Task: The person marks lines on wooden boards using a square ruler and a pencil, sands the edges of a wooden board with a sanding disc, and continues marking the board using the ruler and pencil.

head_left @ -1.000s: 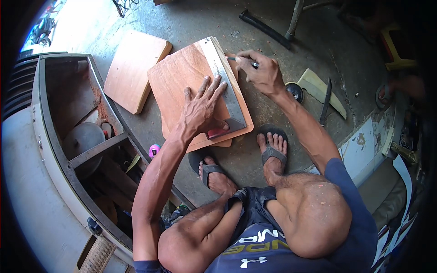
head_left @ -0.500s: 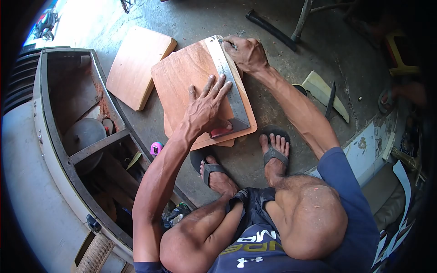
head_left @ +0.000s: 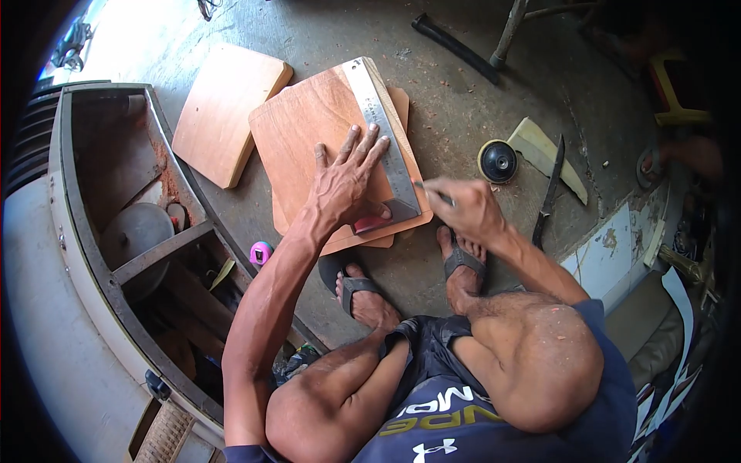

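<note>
My left hand [head_left: 345,177] lies flat with spread fingers on a wooden board [head_left: 297,116]. Its fingertips press on the metal blade of a try square [head_left: 370,100], and the thumb rests by the square's red and dark handle [head_left: 374,223]. The blade runs along the board's right side. My right hand [head_left: 472,210] is closed around a thin pencil [head_left: 425,187], somewhat blurred, with its point close to the board's lower right edge. Beneath the top board, other wooden pieces stick out at the right and bottom.
Another thick wooden board [head_left: 224,108] lies at the left. A pink tape measure [head_left: 261,252] sits near a metal-framed cabinet [head_left: 162,261]. On the right are a round black pad [head_left: 498,161], a pale offcut [head_left: 540,150] and a long knife [head_left: 549,193]. A dark bar [head_left: 455,48] lies farther back.
My right hand has come from the board's top corner down along its right side to near the square's handle. My left hand stays on the square. The round black pad is now uncovered.
</note>
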### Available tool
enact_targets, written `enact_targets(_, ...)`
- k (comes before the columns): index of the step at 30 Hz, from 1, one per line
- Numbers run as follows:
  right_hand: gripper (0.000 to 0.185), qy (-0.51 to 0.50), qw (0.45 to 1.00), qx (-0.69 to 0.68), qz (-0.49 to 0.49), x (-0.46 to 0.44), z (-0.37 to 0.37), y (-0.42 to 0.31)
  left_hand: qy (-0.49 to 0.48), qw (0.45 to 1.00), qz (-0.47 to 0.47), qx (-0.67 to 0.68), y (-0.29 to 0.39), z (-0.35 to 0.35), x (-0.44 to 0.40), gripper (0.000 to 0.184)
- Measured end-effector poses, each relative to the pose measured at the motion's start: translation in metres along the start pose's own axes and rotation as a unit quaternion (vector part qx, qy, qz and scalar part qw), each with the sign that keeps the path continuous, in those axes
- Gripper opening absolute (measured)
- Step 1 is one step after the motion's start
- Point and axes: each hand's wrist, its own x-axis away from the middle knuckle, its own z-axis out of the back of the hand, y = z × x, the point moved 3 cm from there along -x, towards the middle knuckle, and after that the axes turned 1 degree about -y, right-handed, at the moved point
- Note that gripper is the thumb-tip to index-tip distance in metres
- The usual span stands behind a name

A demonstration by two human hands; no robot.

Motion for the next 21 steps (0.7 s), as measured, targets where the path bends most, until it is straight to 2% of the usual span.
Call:
enact_targets(4,0.01,-0.005,0.999,0.03,0.036,0.029,-0.001,-0.018,-0.007,1.0,0.006,-0.006,0.003,0.003,-0.001,0.133)
enact_targets(10,0.01,0.008,0.999,0.041,0.03,-0.008,-0.004,-0.011,-0.012,1.0,0.014,-0.007,0.002,0.003,0.0,0.133)
enact_targets(14,0.015,-0.031,0.998,0.034,0.036,-0.002,0.001,-0.014,-0.01,1.0,0.009,-0.001,0.001,0.002,0.0,0.136)
enact_targets(16,0.016,-0.068,0.997,-0.005,0.027,-0.001,0.006,-0.013,-0.001,1.0,0.007,0.014,0.001,0.005,0.0,0.131)
enact_targets(18,0.016,-0.095,0.995,0.005,0.003,-0.025,0.008,-0.002,-0.02,1.0,0.014,0.011,0.003,0.005,0.0,0.131)
enact_targets(21,0.02,-0.049,0.997,-0.007,0.053,-0.085,0.014,0.008,-0.016,1.0,0.012,0.006,0.004,0.005,0.0,0.132)
